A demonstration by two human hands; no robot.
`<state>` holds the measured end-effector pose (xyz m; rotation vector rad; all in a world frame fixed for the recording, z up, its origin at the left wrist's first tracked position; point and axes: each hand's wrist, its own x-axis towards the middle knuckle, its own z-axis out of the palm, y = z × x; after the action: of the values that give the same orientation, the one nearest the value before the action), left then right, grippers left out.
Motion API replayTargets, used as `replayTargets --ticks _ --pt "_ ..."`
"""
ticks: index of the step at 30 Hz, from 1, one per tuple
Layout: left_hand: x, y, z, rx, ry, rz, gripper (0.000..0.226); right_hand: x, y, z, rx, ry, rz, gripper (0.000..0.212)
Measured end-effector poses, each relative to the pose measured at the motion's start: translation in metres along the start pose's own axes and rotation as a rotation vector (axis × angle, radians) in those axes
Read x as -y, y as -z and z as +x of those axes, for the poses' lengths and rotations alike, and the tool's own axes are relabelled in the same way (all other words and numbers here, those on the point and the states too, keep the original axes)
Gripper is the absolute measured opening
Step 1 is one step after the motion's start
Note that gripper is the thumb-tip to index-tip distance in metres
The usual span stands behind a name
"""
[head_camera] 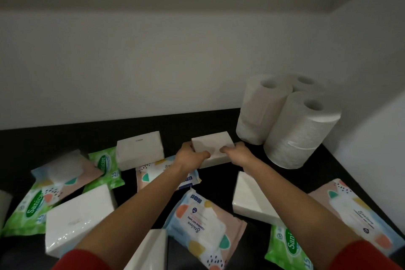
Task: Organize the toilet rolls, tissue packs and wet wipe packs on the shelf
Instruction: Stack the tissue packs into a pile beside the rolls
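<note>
Head view of a dark shelf [87, 136] set against a pale wall [153, 61]. Both hands reach forward from red sleeves [83, 258] and clasp one white tissue pack [211, 142] at mid-shelf: the left hand [189, 156] grips its left end, thumb laid along the near face; the right hand [237, 152] grips its right end, thumb likewise on the near face. Fingers of both hands curl round the pack and are closed on it. Whether the pack rests on the shelf or is raised slightly cannot be told.

In the right rear corner stand three toilet rolls [302, 129], upright, touching one another, just beside the held pack.

Other white tissue packs: one [140, 150] left of the held pack, standing on edge; one [79, 217] at near left, lying flat; one [254, 199] under the right forearm; one [151, 250] at the bottom edge, partly cut off.

Wet wipe packs lie scattered and overlapping. Green packs: far left [24, 210], behind it [108, 166], and near right [285, 247]. Pastel patterned packs: at left [65, 173] overlapping the green ones, beneath the left wrist [153, 173], centre foreground [206, 228], and far right [355, 212].
</note>
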<state>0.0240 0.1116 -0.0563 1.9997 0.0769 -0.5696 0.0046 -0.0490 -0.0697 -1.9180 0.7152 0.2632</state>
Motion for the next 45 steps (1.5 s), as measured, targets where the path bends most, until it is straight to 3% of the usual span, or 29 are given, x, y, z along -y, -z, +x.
replayTargets --ticks 6,16,23,27,36,45 --pt "0.000 -0.001 0.003 0.024 -0.150 -0.004 0.059 -0.006 -0.001 0.007 -0.028 0.078 0.028 0.060" --pt "-0.017 -0.003 0.034 0.060 -0.190 -0.010 0.052 -0.006 0.004 0.028 -0.119 0.170 0.146 0.052" --pt "-0.022 -0.010 0.051 0.075 -0.174 0.055 0.055 -0.008 0.011 0.037 -0.113 0.175 0.168 0.048" --pt "-0.017 -0.013 0.055 0.060 -0.151 0.100 0.054 -0.014 0.008 0.041 -0.191 0.168 0.166 0.045" --pt "-0.013 -0.020 0.060 0.053 -0.122 0.069 0.051 -0.015 0.007 0.041 -0.252 0.108 0.227 0.028" --pt "-0.012 -0.023 0.061 0.027 -0.111 0.038 0.049 -0.016 0.006 0.044 -0.237 0.120 0.232 0.027"
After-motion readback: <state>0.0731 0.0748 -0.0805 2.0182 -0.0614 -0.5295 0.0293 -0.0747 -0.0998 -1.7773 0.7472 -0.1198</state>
